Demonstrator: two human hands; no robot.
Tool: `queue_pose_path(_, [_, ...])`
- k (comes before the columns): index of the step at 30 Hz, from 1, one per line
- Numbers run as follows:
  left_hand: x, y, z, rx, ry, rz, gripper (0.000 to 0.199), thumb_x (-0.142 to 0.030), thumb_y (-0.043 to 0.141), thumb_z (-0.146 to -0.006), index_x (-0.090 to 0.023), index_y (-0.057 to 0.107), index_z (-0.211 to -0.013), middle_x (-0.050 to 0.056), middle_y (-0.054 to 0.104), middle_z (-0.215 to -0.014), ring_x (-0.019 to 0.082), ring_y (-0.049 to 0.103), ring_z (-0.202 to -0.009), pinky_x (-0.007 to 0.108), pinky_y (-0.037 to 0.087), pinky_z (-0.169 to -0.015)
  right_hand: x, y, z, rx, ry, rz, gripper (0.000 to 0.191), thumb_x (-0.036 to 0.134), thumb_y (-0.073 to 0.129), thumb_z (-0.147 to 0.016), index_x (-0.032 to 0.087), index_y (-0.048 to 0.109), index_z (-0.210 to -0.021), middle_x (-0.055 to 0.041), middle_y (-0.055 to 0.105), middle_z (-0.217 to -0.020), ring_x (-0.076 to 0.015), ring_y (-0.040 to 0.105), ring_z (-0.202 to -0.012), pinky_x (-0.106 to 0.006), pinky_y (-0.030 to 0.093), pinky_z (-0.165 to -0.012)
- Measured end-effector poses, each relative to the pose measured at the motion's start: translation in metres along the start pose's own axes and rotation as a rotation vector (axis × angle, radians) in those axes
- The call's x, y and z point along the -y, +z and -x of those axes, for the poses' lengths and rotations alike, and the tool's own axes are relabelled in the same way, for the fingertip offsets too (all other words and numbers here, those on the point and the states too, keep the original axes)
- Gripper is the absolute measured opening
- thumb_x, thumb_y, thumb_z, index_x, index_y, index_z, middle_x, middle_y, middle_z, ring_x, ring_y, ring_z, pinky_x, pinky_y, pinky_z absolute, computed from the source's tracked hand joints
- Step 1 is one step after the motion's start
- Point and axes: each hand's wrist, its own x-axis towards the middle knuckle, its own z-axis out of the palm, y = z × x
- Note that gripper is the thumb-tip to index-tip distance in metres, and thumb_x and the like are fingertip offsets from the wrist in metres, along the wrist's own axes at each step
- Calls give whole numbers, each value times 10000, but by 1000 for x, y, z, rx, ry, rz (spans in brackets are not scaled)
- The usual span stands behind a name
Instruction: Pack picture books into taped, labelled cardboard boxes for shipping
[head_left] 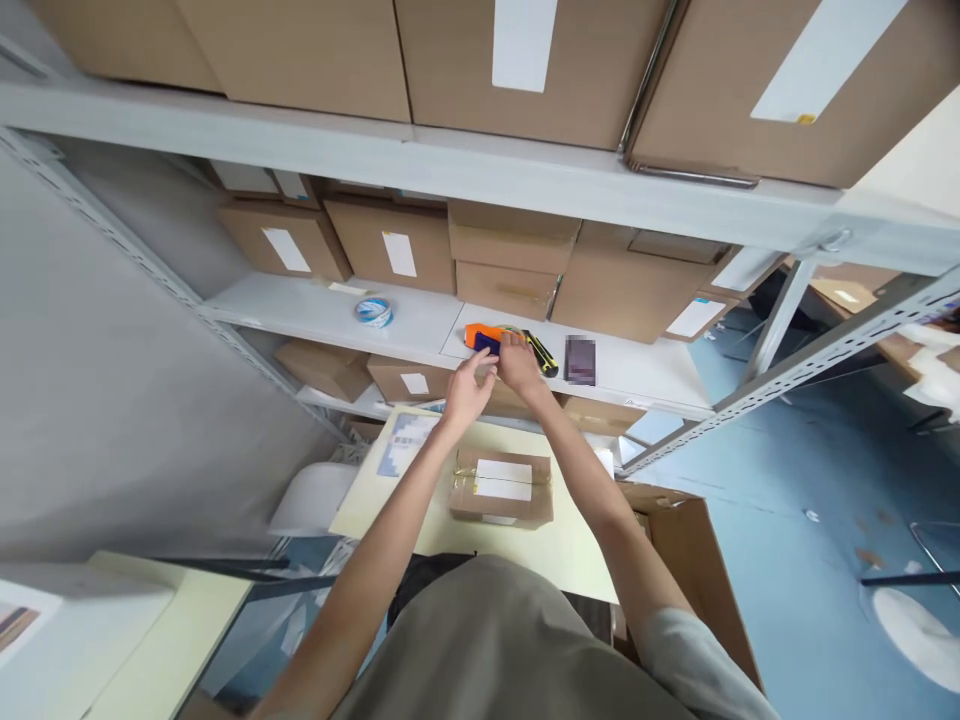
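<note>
Both hands reach to the white middle shelf (630, 378). An orange and dark blue object (484, 338), which looks like a tape dispenser, lies at the fingertips. My right hand (519, 362) has its fingers bent down and closed over that object's right side; the fingertips are partly hidden. Beside it my left hand (471, 388) is loosely curved, thumb apart, close to the dark blue part. Just right of my right hand rests a yellow and black box cutter (541, 354). Below, a taped cardboard box (465, 490) with a white label (502, 480) sits on the pale yellow table (435, 535).
A blue and white tape roll (374, 312) and a dark blurred rectangle (580, 360) lie on the shelf. Cardboard boxes (510, 285) line it behind. A printed sheet (406, 442) is on the table's left. An open carton (701, 560) stands right of the table.
</note>
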Motion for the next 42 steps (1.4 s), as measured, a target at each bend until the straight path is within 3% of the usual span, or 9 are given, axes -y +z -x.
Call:
queue_pose_path(5, [2, -1, 20, -7, -24, -1, 397, -218, 614, -1003, -229, 675, -1396, 85, 768, -1367, 263, 681, -1352, 466, 476, -1235, 12, 11, -30, 122, 76, 45, 451, 72, 509, -996, -38, 522, -1433, -350, 689, -1353, -355, 659, -1315, -504, 402, -1194])
queue_pose_path(10, [24, -3, 54, -3, -141, 107, 325, -271, 638, -989, -234, 700, -1307, 105, 758, -1368, 281, 696, -1319, 484, 502, -1211, -1, 20, -15, 141, 82, 4, 443, 192, 502, -1071, -12, 483, -1464, -320, 736, -1261, -348, 723, -1198, -487, 494, -1103])
queue_pose_path(13, [32, -7, 88, -72, -213, 216, 306, -323, 640, -986, -228, 686, -1274, 113, 767, -1314, 264, 726, -1242, 467, 536, -1170, -11, 35, 27, 81, 50, -317, 446, 402, 601, -1056, 125, 528, -1398, -214, 764, -1194, -340, 744, -1113, -484, 552, -1028])
queue_pose_path(18, [29, -14, 159, -146, -345, 298, 274, -432, 742, -933, -227, 687, -1105, 81, 773, -1086, 234, 753, -1052, 408, 605, -1029, -1, 66, 146, 126, 44, -1133, 596, 745, 679, -916, 233, 554, -1195, -107, 760, -1165, -278, 736, -1091, -434, 598, -1003])
queue_pose_path(21, [23, -17, 191, -108, -367, 295, 271, -461, 778, -921, -228, 706, -1038, 60, 768, -1021, 226, 750, -995, 385, 613, -977, 16, 73, 205, 189, 173, -1293, 639, 787, 716, -870, 257, 558, -1190, -96, 751, -1201, -262, 718, -1126, -435, 586, -1056])
queue_pose_path(25, [17, -20, 213, -41, -356, 256, 243, -455, 761, -951, -233, 723, -1044, 48, 760, -1026, 213, 741, -972, 359, 609, -940, 29, 74, 242, 195, 284, -1326, 681, 830, 713, -846, 274, 548, -1203, -94, 727, -1233, -265, 687, -1183, -458, 556, -1128])
queue_pose_path(33, [10, -29, 215, 125, -315, 190, 263, -501, 743, -956, -251, 756, -1040, 61, 756, -1065, 241, 714, -1010, 382, 585, -982, 24, 74, 263, 213, 289, -1260, 643, 802, 638, -930, 270, 510, -1266, -97, 675, -1269, -264, 650, -1206, -439, 553, -1107])
queue_pose_path(38, [17, -51, 178, 117, -501, 379, 495, -680, 733, -912, -207, 787, -1048, 82, 772, -1049, 265, 733, -1033, 363, 589, -932, 9, 58, 271, 346, 185, -1121, 550, 742, 654, -965, 256, 540, -1196, -77, 689, -1155, -248, 660, -1064, -411, 568, -998])
queue_pose_path(42, [26, -63, 152, 248, -586, 518, 494, -684, 811, -845, -196, 805, -921, 75, 785, -949, 281, 742, -1013, 359, 600, -890, -3, 39, 270, 467, 68, -1003, 468, 658, 651, -1009, 248, 533, -1202, -66, 691, -1134, -235, 666, -1014, -388, 559, -944])
